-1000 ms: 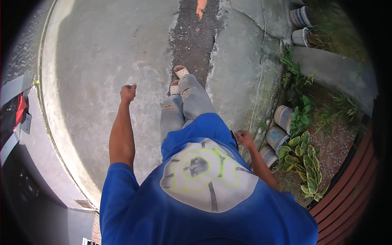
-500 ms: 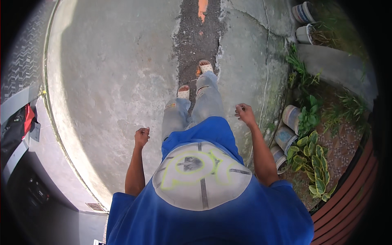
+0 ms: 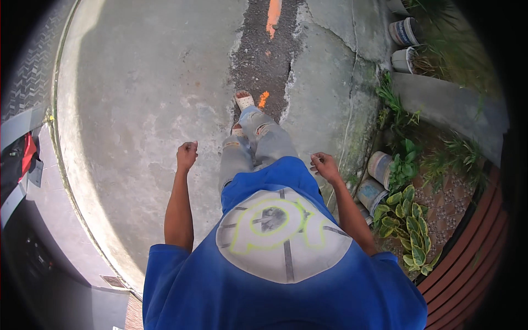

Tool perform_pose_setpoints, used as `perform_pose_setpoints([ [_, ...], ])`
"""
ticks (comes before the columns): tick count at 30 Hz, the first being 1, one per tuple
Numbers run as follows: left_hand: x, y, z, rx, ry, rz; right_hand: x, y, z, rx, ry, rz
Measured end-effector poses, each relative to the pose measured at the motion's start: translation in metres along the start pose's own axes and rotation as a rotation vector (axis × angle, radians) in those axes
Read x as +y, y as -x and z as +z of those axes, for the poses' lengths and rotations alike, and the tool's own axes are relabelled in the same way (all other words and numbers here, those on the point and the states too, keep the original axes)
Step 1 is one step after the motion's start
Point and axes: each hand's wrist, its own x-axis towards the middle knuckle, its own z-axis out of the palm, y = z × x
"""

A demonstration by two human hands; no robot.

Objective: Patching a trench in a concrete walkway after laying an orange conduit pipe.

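My left hand point(image 3: 187, 155) hangs out in front of me on the left, its fingers curled loosely in and nothing visible in them. On the right, my right hand point(image 3: 324, 166) is held away from my hip, its fingers also bent inward with no object showing. Neither hand touches anything; the concrete ground lies below both. Between them are my blue shirt point(image 3: 231, 297) with a pale printed patch, and my ripped light jeans point(image 3: 275, 146). One cream perforated slipper point(image 3: 245, 101) is set ahead, and the other is partly hidden behind my leg.
A dark rough strip point(image 3: 263, 66) with orange paint marks point(image 3: 273, 16) runs ahead through the concrete point(image 3: 143, 99). Several buckets, including a white one point(image 3: 403, 60), and a yellow-edged leafy plant point(image 3: 410, 225) line the right. Reddish slats point(image 3: 467, 253) stand nearby. Parked vehicle parts point(image 3: 22, 159) appear at left.
I have stepped along the strip, and the forward slipper has shifted left in view. My left hand has swung forward. The buckets and plants at right have slid leftward.
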Motion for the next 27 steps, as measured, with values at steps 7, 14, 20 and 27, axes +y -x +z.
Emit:
perform_pose_setpoints([
  [7, 0.121, -0.083, 0.035, -0.091, 0.093, 0.253, 0.023, -0.018, 0.000, 0.120, -0.078, -0.053],
  [14, 0.068, -0.069, 0.004, -0.137, -0.133, 0.219, 0.059, -0.033, -0.007, 0.100, 0.066, -0.012],
  [20, -0.083, 0.063, -0.065, 0.127, 0.136, -0.358, 0.007, -0.090, -0.020, 0.049, 0.308, -0.158],
  [27, -0.134, 0.198, -0.043, -0.190, -0.143, -0.724, -0.112, -0.093, -0.012, 0.061, 0.002, -0.312],
])
